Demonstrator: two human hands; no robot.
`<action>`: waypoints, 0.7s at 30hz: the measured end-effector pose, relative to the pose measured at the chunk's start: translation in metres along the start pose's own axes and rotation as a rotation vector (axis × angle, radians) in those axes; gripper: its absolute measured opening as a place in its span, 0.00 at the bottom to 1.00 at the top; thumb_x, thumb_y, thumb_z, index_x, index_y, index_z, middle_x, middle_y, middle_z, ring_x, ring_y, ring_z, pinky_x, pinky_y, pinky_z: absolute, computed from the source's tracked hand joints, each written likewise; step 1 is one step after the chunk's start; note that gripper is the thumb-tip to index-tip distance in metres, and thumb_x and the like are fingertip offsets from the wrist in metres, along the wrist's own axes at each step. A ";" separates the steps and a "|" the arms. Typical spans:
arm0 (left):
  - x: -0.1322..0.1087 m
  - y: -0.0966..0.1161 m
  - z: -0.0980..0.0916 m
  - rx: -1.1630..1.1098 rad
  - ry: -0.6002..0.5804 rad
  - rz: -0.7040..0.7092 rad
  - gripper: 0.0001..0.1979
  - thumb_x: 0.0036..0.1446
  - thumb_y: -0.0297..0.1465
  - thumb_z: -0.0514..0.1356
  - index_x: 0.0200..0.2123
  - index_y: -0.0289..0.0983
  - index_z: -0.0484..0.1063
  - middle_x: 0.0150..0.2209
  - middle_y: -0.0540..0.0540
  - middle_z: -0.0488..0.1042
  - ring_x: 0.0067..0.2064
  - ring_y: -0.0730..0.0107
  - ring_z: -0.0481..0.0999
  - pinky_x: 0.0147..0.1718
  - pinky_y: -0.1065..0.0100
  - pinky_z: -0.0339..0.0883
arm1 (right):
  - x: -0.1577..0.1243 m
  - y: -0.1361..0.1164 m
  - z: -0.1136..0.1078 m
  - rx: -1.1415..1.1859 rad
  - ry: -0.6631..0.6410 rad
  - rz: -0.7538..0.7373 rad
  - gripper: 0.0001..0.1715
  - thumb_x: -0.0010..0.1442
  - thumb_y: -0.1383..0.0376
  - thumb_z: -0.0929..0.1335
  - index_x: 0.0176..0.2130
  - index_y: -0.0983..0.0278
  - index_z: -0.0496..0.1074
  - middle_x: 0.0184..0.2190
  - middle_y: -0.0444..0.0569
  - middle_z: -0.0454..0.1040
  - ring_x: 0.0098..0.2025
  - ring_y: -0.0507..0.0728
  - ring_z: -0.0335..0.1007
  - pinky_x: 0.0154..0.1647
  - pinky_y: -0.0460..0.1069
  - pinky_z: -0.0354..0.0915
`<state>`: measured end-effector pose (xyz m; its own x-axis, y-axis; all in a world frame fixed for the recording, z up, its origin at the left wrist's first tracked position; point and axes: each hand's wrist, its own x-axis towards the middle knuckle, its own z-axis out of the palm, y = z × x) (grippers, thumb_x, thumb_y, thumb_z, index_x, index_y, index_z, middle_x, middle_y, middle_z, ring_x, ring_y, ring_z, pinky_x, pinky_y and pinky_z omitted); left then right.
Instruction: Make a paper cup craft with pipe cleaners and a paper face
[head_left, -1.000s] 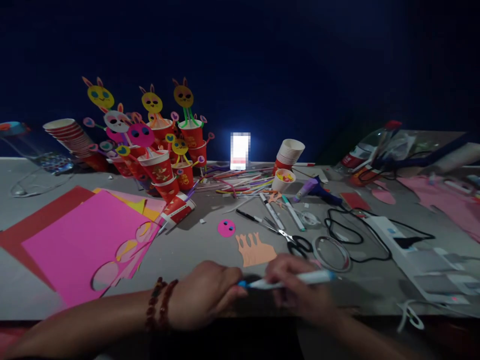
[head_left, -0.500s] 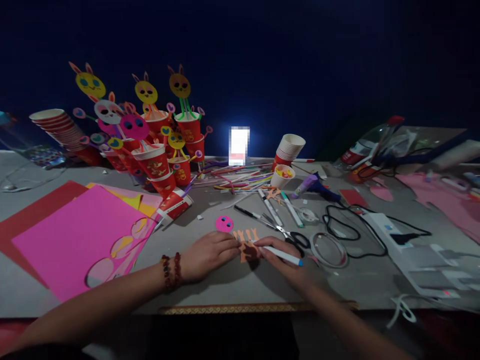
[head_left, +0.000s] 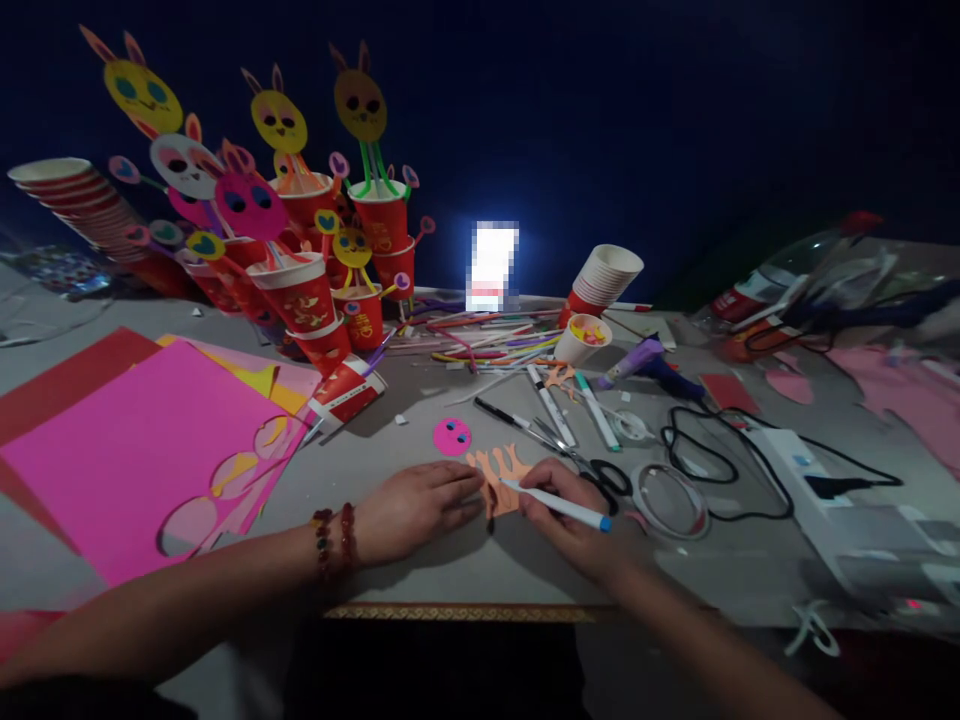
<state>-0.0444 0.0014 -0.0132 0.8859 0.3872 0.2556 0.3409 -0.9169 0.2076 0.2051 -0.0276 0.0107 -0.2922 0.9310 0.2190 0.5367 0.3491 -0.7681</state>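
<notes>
An orange paper cutout (head_left: 510, 490) with several prongs lies on the grey table between my hands. My left hand (head_left: 420, 508) rests flat on the table, its fingertips at the cutout's left edge. A white marker with a blue end (head_left: 566, 508) is gripped in my right hand (head_left: 574, 520), its tip over the cutout. Just behind the cutout lies a pink paper disc (head_left: 452, 437) with two blue eyes. Black-handled scissors (head_left: 609, 480) are behind my right hand, near a black pen (head_left: 502, 414) and a white marker (head_left: 551, 405).
Pink sheets (head_left: 142, 450) lie at the left. Red cups (head_left: 300, 295) with paper rabbit faces stand behind them. Pipe cleaners (head_left: 480, 345), stacked cups (head_left: 607, 280) and a lit screen (head_left: 491, 268) are at the back. A tape roll (head_left: 670, 500) and power strip (head_left: 802, 500) lie right.
The camera view has shifted, so the rabbit cups look nearer and higher. The marker tip is still at the cutout, and a shadow over the cutout has shrunk.
</notes>
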 end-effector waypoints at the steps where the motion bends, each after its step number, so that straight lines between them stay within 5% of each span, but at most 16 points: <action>1: 0.000 0.001 0.000 -0.006 0.012 -0.017 0.16 0.70 0.30 0.49 0.58 0.37 0.67 0.57 0.43 0.72 0.60 0.59 0.69 0.58 0.59 0.66 | 0.000 -0.005 -0.001 -0.075 0.015 -0.057 0.03 0.60 0.66 0.65 0.34 0.60 0.68 0.26 0.45 0.74 0.27 0.55 0.71 0.29 0.48 0.66; 5: 0.001 0.003 0.000 -0.023 0.031 -0.036 0.16 0.70 0.31 0.49 0.58 0.39 0.67 0.56 0.44 0.73 0.59 0.61 0.69 0.58 0.59 0.66 | 0.000 -0.019 -0.006 -0.208 0.105 -0.241 0.10 0.57 0.71 0.66 0.40 0.58 0.68 0.31 0.48 0.78 0.33 0.59 0.75 0.35 0.52 0.69; 11: 0.001 0.002 0.002 -0.009 0.024 -0.032 0.14 0.70 0.30 0.51 0.55 0.38 0.69 0.56 0.43 0.73 0.59 0.60 0.68 0.59 0.58 0.65 | 0.001 -0.002 -0.001 0.042 -0.033 -0.036 0.06 0.58 0.66 0.65 0.28 0.59 0.67 0.21 0.42 0.70 0.22 0.53 0.66 0.24 0.47 0.62; 21: 0.003 0.004 0.002 -0.016 0.035 -0.015 0.13 0.69 0.29 0.51 0.52 0.35 0.71 0.56 0.40 0.72 0.60 0.58 0.68 0.58 0.58 0.66 | -0.001 0.022 0.011 0.049 -0.095 -0.039 0.11 0.61 0.62 0.64 0.27 0.60 0.67 0.22 0.43 0.70 0.24 0.53 0.65 0.27 0.47 0.59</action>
<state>-0.0400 -0.0009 -0.0134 0.8690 0.4047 0.2846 0.3491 -0.9092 0.2267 0.2081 -0.0225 -0.0131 -0.3873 0.9016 0.1925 0.4849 0.3769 -0.7892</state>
